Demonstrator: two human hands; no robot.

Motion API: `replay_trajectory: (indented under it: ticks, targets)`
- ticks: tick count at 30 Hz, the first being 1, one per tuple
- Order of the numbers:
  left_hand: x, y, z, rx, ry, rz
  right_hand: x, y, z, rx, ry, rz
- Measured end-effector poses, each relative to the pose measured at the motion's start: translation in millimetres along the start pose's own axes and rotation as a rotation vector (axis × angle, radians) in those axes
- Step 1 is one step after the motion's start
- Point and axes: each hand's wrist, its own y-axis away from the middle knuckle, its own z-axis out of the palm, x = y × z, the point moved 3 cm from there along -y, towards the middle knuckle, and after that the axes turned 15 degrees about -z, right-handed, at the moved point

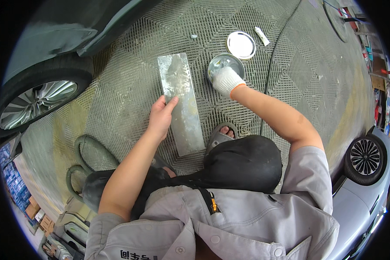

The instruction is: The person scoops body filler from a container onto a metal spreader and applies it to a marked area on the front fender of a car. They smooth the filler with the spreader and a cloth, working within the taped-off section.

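My bare left hand [162, 115] grips the left edge of a long, flat metal plate [187, 123], thumb on top and fingers behind it. Pale smears and a greyish patch mark the plate's far half. To the right, my right hand [228, 81], in a white knitted glove with an orange cuff, reaches into a round open tin [210, 65] of grey-white paste. Its fingers look curled, but whatever they hold is hidden by the glove and the tin. Just beyond the tin lies its round lid [241, 45], with a small white tube [261, 36] beside it.
Grey slatted matting [307, 86] covers the floor. A dark car with its wheel [39, 102] stands at left, and a silver-blue car [359, 208] at right. A thin black cable [271, 69] runs past the tin. A ribbed hose [84, 149] curls beside my left knee.
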Motion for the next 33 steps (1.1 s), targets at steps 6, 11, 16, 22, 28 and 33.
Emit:
replay_trajectory:
  ticks: [6, 11, 16, 22, 28, 33]
  targets:
    - [7.4, -0.8, 2.1, 0.018, -0.062, 0.005, 20.9, 43.6, -27.1, 0.161, -0.135, 0.109]
    - [21.0, -11.7, 13.0, 0.049, -0.077, 0.041, 25.6, 116.4, -63.2, 0.603, -0.207, 0.302]
    - [37.7, -31.1, 46.0, -0.096, 0.005, -0.020, 3.9, 158.2, -84.6, 0.901, -0.359, 0.458]
    - [52.8, -38.5, 86.4, -0.314, 0.301, -0.146, -17.1, 158.3, -93.5, 0.927, -0.216, 0.320]
    - [38.2, -42.8, 74.0, -0.242, 0.379, -0.140, -20.3, 136.6, -60.6, 0.617, -0.094, 0.155]
    - [21.5, -39.8, 41.8, -0.197, 0.440, -0.115, -1.0, 104.4, -22.1, 0.375, -0.226, 0.204]
